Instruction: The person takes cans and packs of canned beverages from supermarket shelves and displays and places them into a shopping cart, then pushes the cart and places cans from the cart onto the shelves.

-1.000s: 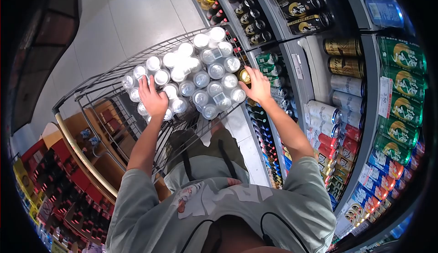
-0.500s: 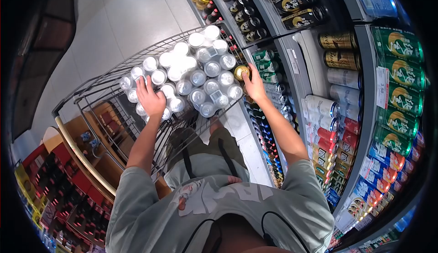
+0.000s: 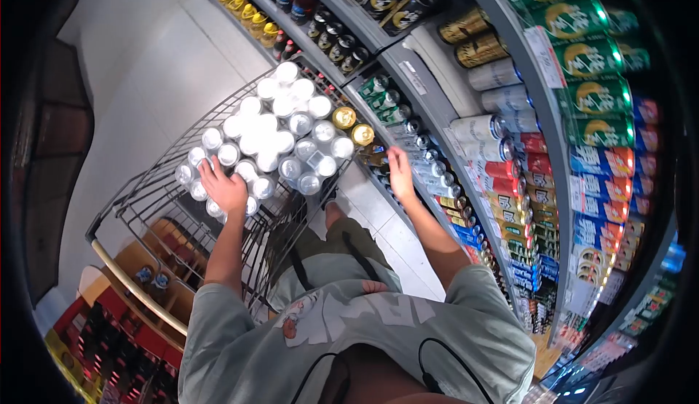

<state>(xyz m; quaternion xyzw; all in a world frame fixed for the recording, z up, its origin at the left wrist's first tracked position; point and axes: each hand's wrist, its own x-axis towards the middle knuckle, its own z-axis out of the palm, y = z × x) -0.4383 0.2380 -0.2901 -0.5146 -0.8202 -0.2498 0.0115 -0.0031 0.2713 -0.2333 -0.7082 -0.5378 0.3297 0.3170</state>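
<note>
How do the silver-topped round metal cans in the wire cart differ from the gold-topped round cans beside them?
The silver-topped cans form a large group; only two gold-topped cans show clearly. The left hand lies over some silver-topped cans, while the right hand is apart from the gold-topped cans. Both kinds show round tops.

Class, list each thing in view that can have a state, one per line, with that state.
Silver-topped cans: upright, packed close together
Shopping cart: loaded with cans
Left hand: fingers spread on the silver-topped cans
Gold-topped cans: two, side by side
Right hand: raised, apart from the gold-topped cans
Large green cans: lined up on a shelf
</note>
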